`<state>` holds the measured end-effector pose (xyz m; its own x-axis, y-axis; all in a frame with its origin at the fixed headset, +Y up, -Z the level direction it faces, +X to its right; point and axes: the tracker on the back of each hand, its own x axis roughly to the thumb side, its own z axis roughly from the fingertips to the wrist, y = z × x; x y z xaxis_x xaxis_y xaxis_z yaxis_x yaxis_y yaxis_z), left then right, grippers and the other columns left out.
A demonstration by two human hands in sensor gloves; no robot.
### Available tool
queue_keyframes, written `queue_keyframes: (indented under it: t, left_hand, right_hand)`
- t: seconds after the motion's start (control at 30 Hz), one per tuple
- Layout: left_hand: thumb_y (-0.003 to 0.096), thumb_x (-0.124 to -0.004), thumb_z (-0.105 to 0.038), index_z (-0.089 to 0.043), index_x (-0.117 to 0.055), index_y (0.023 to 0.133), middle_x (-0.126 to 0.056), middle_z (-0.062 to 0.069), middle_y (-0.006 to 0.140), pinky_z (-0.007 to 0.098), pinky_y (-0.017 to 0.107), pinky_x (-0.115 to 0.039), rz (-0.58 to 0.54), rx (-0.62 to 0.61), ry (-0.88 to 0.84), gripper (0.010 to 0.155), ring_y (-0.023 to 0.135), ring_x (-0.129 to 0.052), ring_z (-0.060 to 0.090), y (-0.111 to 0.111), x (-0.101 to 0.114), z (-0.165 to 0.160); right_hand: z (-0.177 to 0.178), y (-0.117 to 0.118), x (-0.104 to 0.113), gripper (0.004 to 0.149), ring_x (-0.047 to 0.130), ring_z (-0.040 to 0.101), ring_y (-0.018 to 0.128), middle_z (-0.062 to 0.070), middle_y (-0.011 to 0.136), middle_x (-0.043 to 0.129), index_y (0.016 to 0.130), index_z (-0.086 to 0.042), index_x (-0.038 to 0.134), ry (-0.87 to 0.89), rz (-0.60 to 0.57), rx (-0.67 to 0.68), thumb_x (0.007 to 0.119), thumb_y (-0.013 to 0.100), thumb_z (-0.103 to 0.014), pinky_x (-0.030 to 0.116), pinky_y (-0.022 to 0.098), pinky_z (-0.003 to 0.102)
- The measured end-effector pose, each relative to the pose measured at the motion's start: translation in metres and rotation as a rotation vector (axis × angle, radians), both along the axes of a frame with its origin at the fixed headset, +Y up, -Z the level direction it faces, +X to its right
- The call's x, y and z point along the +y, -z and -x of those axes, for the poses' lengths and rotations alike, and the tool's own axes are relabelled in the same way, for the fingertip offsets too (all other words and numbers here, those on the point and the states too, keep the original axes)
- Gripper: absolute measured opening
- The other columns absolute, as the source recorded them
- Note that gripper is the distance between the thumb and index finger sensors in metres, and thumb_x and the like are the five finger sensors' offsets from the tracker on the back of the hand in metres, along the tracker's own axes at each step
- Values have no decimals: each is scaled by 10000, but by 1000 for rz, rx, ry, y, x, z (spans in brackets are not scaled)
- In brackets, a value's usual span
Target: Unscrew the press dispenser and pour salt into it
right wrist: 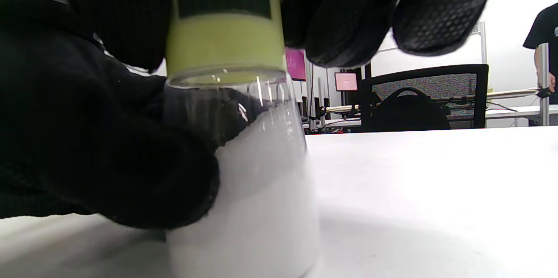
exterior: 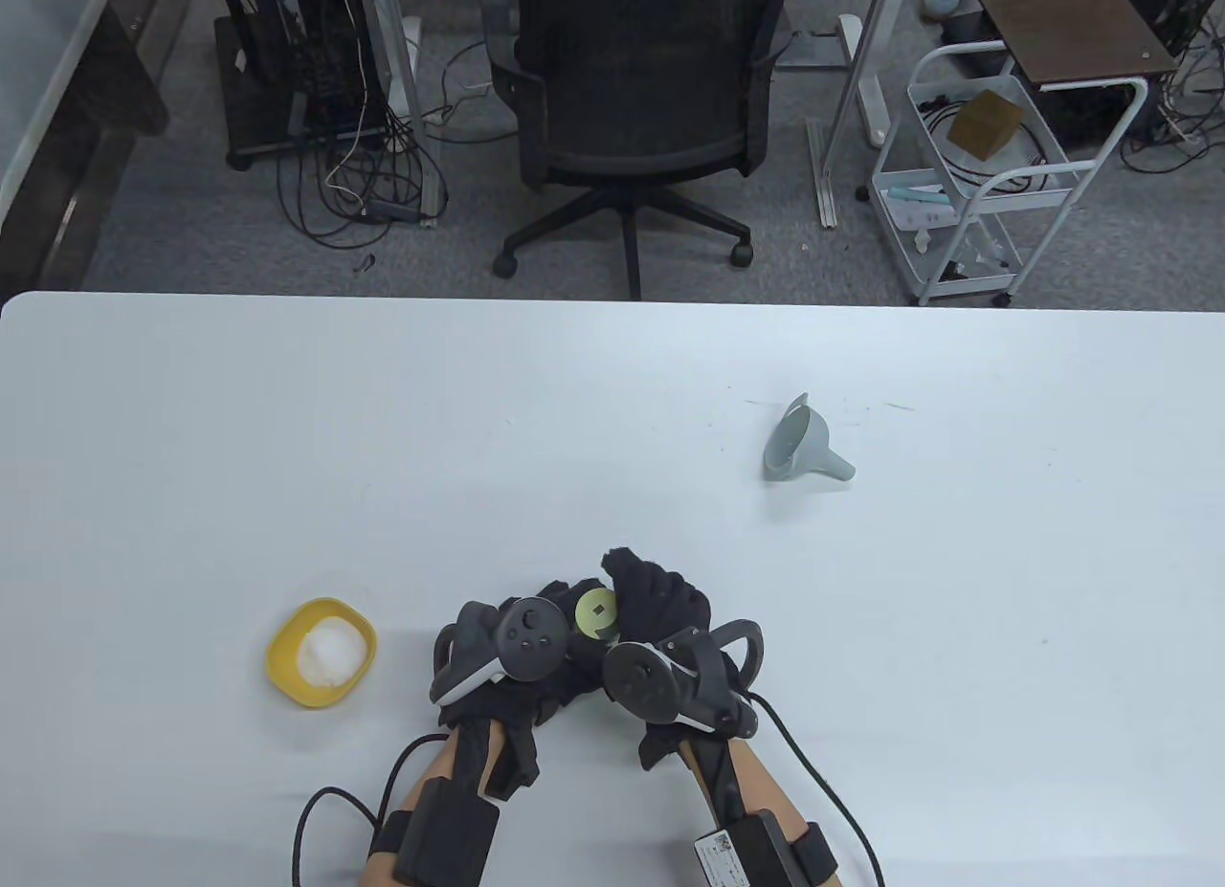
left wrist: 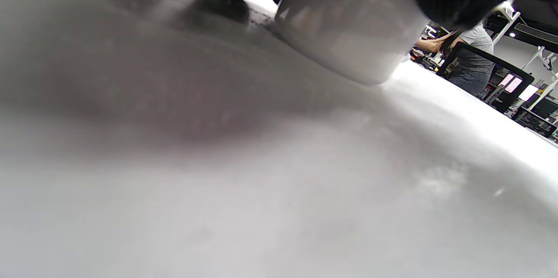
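Note:
The press dispenser is a clear glass jar with a yellow-green cap; it stands on the white table near the front edge. In the table view only the cap top shows between the hands. My left hand grips the jar body; its fingers wrap the glass from the left. My right hand grips the cap from above, fingers around it. The jar base rests on the table. A yellow bowl of salt sits left of the hands.
A grey funnel lies on its side at the table's middle right. An office chair and a white cart stand on the floor beyond the far edge.

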<state>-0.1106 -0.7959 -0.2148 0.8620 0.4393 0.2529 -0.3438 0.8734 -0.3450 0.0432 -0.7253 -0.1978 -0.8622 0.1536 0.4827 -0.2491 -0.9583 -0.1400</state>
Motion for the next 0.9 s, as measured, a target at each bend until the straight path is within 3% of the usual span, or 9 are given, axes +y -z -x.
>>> queue_keyframes:
  t: [0.27,0.67,0.8,0.9]
  left_hand:
    - [441,-773,-690,-215,-330,1202,-606,20,1217,649,749,-477,1,-1,1,1001,1148,-578,338,0,0,0]
    - [441,-770,-690,-212,-321,1204,-599,21,1219,647,753,-470,5,-1,4,1006,1151,-568,336,-1,0,0]
    - [444,-770,-688,-213,-319,1204,-596,21,1221,648,752,-469,6,-2,4,1004,1153,-565,334,-1,0,-1]
    - [444,-770,-687,-210,-318,1204,-596,20,1221,647,754,-467,6,-2,4,1005,1152,-565,335,-1,0,-1]
  right_hand:
    - [-2,2,-1,979,810,452,830,295,1002,693,1099,160,408,49,63,48,869,500,-463,692,592,718]
    - [-1,5,2,888,718,560,943,349,1093,617,1128,155,354,48,192,148,861,526,-256,612,599,800]
    - [-1,5,1,1113,598,660,931,480,1106,453,1138,197,261,-2,226,119,839,493,-503,546,606,825]
    - [-1,5,-2,1167,633,595,850,438,1046,491,1124,201,284,-30,158,50,768,449,-618,578,607,778]
